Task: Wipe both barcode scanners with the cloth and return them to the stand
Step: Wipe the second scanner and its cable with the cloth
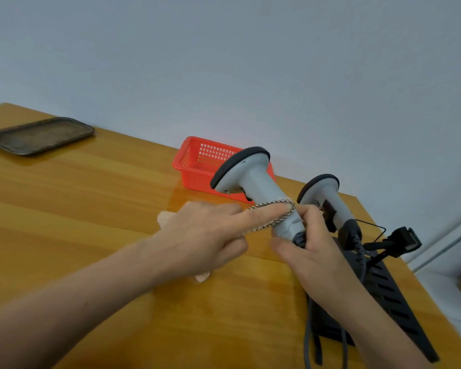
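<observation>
A grey barcode scanner (253,182) with a black head rim is tilted above the table. My right hand (314,251) grips the base of its handle. A braided cord (274,214) loops round the handle. My left hand (202,235) points its index finger along that cord while its other fingers curl over a peach cloth (165,218) that shows at both sides of the palm. The second grey scanner (322,190) stands upright in the black stand (389,288) just behind my right hand.
A red plastic basket (194,166) sits behind the held scanner by the wall. A dark metal tray (37,135) lies at the far left of the wooden table (91,209). Grey cables (308,342) trail off the front, and the table's right edge runs close to the stand.
</observation>
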